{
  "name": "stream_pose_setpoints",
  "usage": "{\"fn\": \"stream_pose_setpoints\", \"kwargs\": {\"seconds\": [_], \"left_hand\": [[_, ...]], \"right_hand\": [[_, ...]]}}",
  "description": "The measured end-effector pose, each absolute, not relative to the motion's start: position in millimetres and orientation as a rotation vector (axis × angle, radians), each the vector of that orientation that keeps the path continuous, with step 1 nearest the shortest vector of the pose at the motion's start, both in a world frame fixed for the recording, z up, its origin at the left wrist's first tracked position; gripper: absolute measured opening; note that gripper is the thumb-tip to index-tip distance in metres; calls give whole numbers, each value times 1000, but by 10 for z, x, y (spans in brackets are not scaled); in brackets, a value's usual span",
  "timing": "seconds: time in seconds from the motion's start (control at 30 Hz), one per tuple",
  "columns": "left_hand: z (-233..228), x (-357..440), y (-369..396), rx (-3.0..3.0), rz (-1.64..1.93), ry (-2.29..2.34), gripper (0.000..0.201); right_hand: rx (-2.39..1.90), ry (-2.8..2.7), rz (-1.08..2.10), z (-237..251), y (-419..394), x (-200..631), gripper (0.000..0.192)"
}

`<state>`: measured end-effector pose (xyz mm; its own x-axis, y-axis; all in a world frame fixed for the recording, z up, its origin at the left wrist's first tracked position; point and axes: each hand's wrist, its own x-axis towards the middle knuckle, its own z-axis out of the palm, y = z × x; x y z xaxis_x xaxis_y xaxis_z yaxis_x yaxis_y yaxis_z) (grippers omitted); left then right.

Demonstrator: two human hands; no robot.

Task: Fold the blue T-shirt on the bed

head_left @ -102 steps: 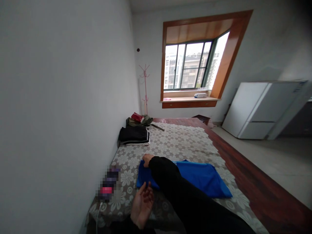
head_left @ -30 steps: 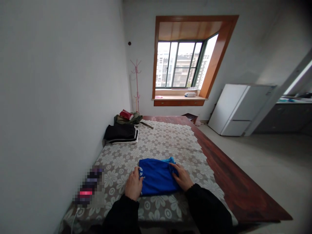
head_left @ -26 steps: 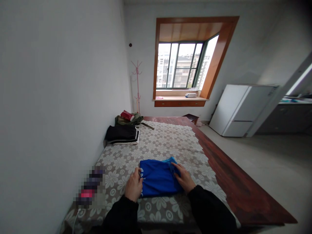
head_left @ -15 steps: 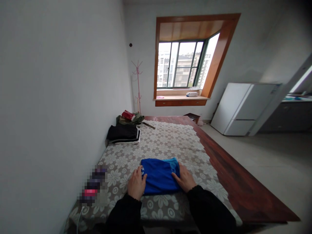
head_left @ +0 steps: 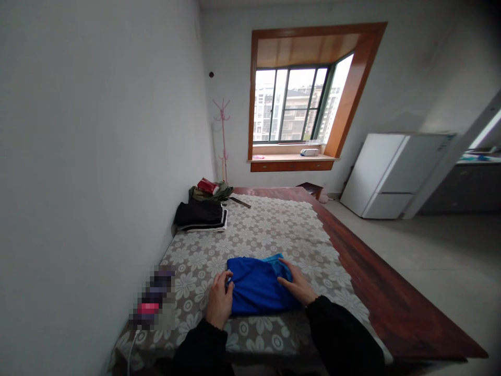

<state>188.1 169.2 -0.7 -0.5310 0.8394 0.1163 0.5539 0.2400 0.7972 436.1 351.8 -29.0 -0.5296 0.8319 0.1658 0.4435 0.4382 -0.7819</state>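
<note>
A folded blue garment (head_left: pixel 258 287) lies flat on the patterned tablecloth in front of me. It is mostly royal blue, with a lighter blue part at its far right corner. My left hand (head_left: pixel 219 298) rests along the garment's left edge, its fingers bent and apart from the thumb. At the right edge is my right hand (head_left: pixel 299 283), thumb and fingers spread over the lighter blue part. Both hands touch the cloth; the undersides of the fingers are hidden.
A grey floral tablecloth (head_left: pixel 274 224) covers much of the reddish wooden table (head_left: pixel 376 282). Folded dark clothes (head_left: pixel 199 213) lie by the wall, with a red item (head_left: pixel 207 185) on green cloth behind. A blurred-out object (head_left: pixel 152 297) sits at left; a white fridge (head_left: pixel 385 175) stands right.
My hands have shifted slightly on the garment's two sides, and the left fingers are more bent. The garment's near right part reaches a little further right. The view has moved slightly.
</note>
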Motion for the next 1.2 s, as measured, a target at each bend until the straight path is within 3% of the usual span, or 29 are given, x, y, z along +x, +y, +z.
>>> {"fn": "stream_pose_setpoints", "kwargs": {"seconds": [0.17, 0.4, 0.6, 0.7, 0.77, 0.87, 1.07, 1.2], "left_hand": [[-16, 1874, 1640, 1231, 1150, 2078, 41], [-108, 1906, 1550, 1075, 1146, 1787, 55], [-140, 1895, 1501, 885, 1256, 1566, 74], [-123, 1891, 1492, 905, 1262, 1679, 76], [-112, 1882, 1477, 926, 1270, 1694, 80], [-83, 1873, 1435, 1005, 1319, 1700, 83], [296, 2003, 1388, 1002, 1411, 1538, 84], [880, 2203, 1490, 950, 1444, 1313, 92]], "right_hand": [[-1192, -2232, 808, -396, 3459, 4461, 67], [-988, -2279, 1004, -245, 3300, 4368, 70], [-876, -1900, 1572, -161, 3322, 4426, 83], [-799, -1563, 1998, -150, 3348, 4429, 80], [-764, -1435, 2108, -146, 3356, 4426, 76], [-850, -1498, 1998, -145, 3330, 4448, 73], [-900, -1946, 1436, -169, 3110, 4567, 73], [-902, -1513, 1769, -235, 2882, 4530, 87]]}}
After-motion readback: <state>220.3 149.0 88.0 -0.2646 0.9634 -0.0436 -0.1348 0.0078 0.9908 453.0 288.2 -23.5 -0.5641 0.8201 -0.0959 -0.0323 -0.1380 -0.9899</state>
